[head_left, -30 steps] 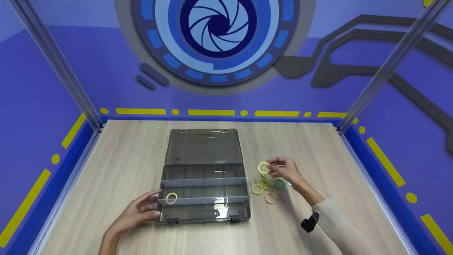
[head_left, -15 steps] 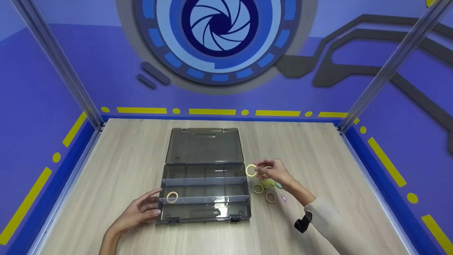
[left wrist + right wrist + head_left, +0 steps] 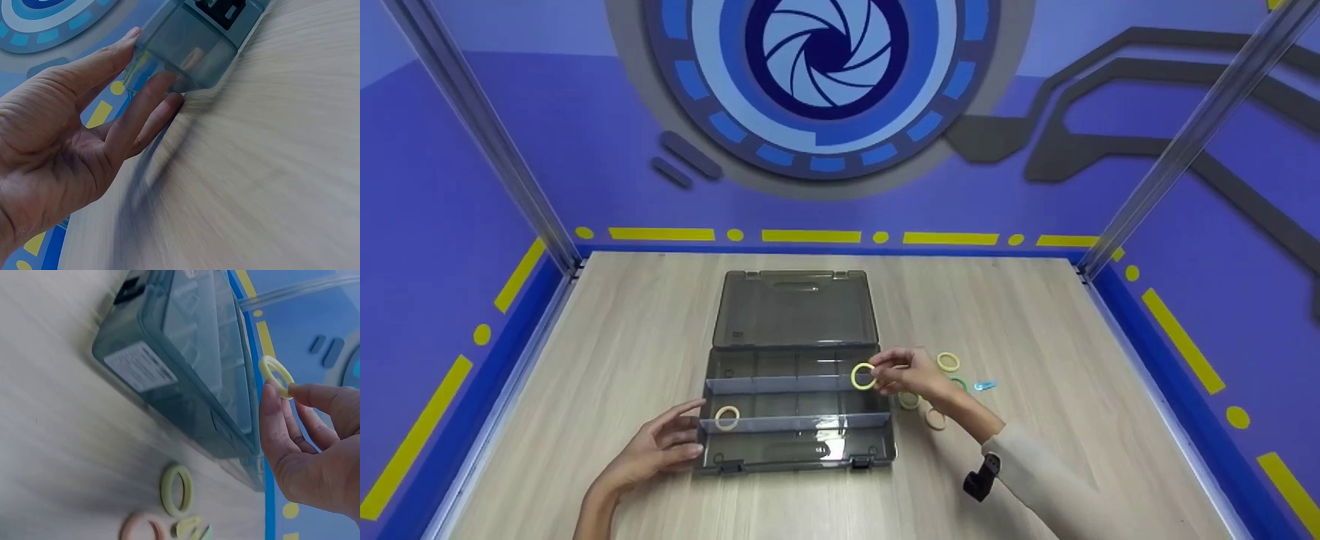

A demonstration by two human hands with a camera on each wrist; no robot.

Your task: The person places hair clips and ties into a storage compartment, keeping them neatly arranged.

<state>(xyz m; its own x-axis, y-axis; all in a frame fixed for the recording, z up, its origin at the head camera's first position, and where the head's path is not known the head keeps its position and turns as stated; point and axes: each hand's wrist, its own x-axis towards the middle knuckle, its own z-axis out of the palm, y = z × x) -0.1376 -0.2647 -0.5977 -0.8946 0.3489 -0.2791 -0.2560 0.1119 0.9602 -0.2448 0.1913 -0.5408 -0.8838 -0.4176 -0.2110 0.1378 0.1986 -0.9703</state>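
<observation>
A smoky see-through box [image 3: 795,450] lies with its lid [image 3: 795,311] folded back, its inside split by pale dividers. The left hand [image 3: 649,450] rests its fingertips on the box's left side, fingers spread; the left wrist view shows this hand [image 3: 84,135] touching a box corner. The right hand [image 3: 915,375] pinches a yellow ring [image 3: 854,380] above the box's right part; in the right wrist view thumb and finger of that hand [image 3: 315,444] hold the ring [image 3: 266,370] upright. A cream ring [image 3: 727,427] is in the box at the left, by the front divider.
Right of the box lie a yellow ring [image 3: 948,362], a yellow-green ring [image 3: 910,403], a peach ring [image 3: 936,420], a partly hidden green ring [image 3: 959,382] and a blue clip [image 3: 985,385]. Purple-blue panels [image 3: 825,217] stand behind and beside the table.
The right hand has moved left with the yellow ring, from above the loose pieces to over the box, uncovering a yellow ring and the blue clip. The left hand stays at the box.
</observation>
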